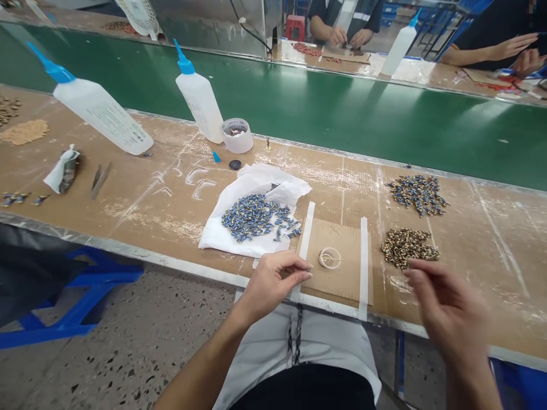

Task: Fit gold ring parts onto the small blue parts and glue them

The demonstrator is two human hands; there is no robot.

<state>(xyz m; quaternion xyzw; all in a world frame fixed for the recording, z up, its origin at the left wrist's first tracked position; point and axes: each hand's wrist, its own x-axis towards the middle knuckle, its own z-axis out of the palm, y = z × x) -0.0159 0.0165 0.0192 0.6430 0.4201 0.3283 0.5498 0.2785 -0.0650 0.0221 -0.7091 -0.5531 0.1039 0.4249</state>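
Observation:
My left hand (273, 280) rests at the table's front edge, fingers pinched together on something too small to make out, beside a taped cardboard pad (342, 267). On the pad sits a small round glue cap (330, 257). My right hand (444, 310) hovers blurred, fingers loosely spread, just below a pile of gold-and-dark small parts (408, 246). A pile of blue parts (256, 218) lies on a white sheet (239, 196) left of the pad. Another blue pile (417, 193) lies farther right.
Two glue bottles with blue nozzles (100, 111) (199, 97), a tape roll (236, 135), tweezers (99, 179) and a wad of cloth (64, 171) lie to the left. A green conveyor belt (342, 114) runs behind. Other people's hands (348, 37) (519, 51) work across it.

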